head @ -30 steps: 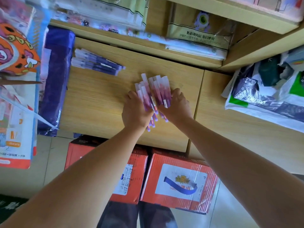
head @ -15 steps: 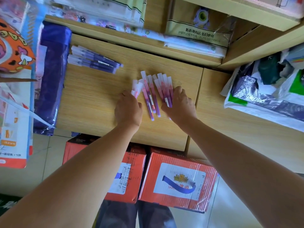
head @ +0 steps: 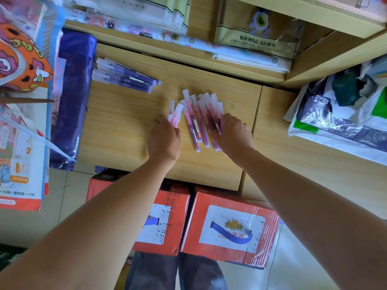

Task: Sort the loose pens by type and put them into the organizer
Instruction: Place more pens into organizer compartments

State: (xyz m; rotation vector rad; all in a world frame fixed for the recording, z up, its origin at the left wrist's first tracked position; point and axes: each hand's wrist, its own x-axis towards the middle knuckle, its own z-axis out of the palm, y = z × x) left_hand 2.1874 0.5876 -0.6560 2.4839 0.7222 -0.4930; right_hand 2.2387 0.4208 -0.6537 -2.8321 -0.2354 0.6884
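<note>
Lying on the desk: a fan of pink pens (head: 196,124) is spread on the wooden desk (head: 125,130) between the two hands, clear caps pointed away from the person.
Left hand: the left hand (head: 164,139) is seen from the back. Its fingers are curled round a pair of pens (head: 176,114), whose capped ends stick out past the knuckles, just left of the fan.
Right hand: the right hand (head: 233,132) is laid on the fan's right edge, fingers bent down and closed onto the outermost pink pens.
Purple pens: a stack of purple pens (head: 123,76) is gathered at the desk's far left corner, well apart from the pink ones.
Packet: a purple packet (head: 71,97) is laid along the desk's left edge, beside the purple pens.
Boxes: two red boxes (head: 228,229) are stood on the floor below the desk's near edge.
Bag: a plastic bag (head: 335,130) is set on the surface to the right.
</note>
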